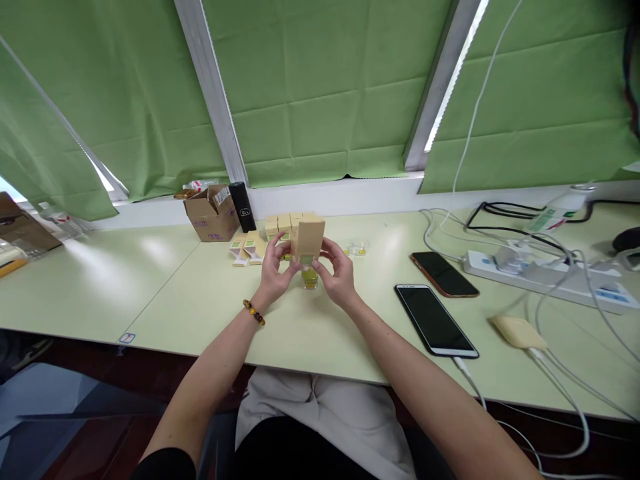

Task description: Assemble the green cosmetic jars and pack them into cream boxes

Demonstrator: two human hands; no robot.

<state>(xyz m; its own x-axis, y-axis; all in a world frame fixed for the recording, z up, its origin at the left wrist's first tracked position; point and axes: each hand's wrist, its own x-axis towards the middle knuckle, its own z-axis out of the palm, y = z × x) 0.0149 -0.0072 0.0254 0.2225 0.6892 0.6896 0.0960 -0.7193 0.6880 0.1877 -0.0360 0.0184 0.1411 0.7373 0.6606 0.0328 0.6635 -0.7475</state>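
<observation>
Left hand (275,272): we see its fingers curled around the left side of the small carton, thumb at the lower edge.
Right hand (340,273): its fingers grip the carton's right side, thumb near the left thumb.
Small carton (311,240): we find it upright between the 2 hands, above the near half of the surface (175,293).
Glass jar (310,279): it shows yellow contents just below the carton; we cannot tell whether the 2 touch.
Behind the hands: we see a group of small boxes (279,223), with 2 opened cartons (254,245) to their left.
Far left: a cardboard box (213,217) stands beside a black cylinder (242,207).
Right: 2 phones (436,320) lie near a white power strip (545,280).
</observation>
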